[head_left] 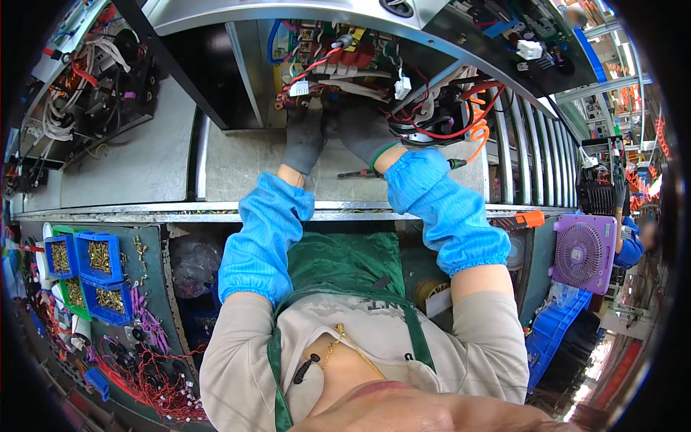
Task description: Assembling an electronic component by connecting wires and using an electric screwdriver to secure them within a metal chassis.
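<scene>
Both my hands, in grey gloves, reach into the open front of a metal cabinet [248,75] packed with circuit boards and wires. My left hand [305,135] is at its lower edge, just below a white connector [299,88] on red and black wires. Close beside it, my right hand [366,131] is next to another white connector [402,88] hanging on its leads. The fingertips of both are lost in the shadow among the wires, so what they hold is hidden. Beneath my right wrist lies a thin dark tool [353,174], joined near an orange coiled hose [478,128].
Another wired unit [90,86] stands at the left. Blue bins [99,257] of brass screws and a heap of red wires [155,385] lie on the side table. Rollers [536,151] run off to the right, by a purple fan [584,252]. Another person [628,243] is at far right.
</scene>
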A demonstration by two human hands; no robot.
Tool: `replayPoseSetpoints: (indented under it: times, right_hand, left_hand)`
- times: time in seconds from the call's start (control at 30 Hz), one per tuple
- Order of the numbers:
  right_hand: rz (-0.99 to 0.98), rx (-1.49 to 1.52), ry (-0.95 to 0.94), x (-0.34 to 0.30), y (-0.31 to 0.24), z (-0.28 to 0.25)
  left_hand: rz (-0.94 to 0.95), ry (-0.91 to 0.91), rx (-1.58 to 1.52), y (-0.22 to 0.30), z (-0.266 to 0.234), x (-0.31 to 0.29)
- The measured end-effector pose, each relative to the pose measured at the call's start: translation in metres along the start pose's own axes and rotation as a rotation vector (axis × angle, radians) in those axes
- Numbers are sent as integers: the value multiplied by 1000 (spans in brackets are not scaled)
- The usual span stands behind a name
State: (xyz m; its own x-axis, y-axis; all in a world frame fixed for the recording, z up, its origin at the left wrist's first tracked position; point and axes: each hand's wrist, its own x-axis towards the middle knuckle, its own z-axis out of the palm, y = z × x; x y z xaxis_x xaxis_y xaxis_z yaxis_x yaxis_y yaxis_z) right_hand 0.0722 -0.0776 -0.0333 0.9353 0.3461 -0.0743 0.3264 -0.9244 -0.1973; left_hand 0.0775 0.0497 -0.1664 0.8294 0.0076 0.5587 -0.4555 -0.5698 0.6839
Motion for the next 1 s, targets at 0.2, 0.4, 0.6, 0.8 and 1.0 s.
replayPoseSetpoints:
  times: [0.2,0.4,0.6,0.8,1.0]
  right_hand:
    - [-103,-186,-208,6,5,-12]
    - [-227,412,92,6,19,8]
    - [-96,-109,-25,5,3,-4]
    - [-267,-209,-7,5,7,-11]
    - [-286,-242,-91,5,21,-8]
  left_hand:
    - [199,1,182,17,-24,9]
    - [-29,-61,-73,45,-29,18]
    - [-252,-6,-512,28,-22,22]
    - [-7,-116,-11,-11,-13,3]
    - [-81,-90,29,36,-25,18]
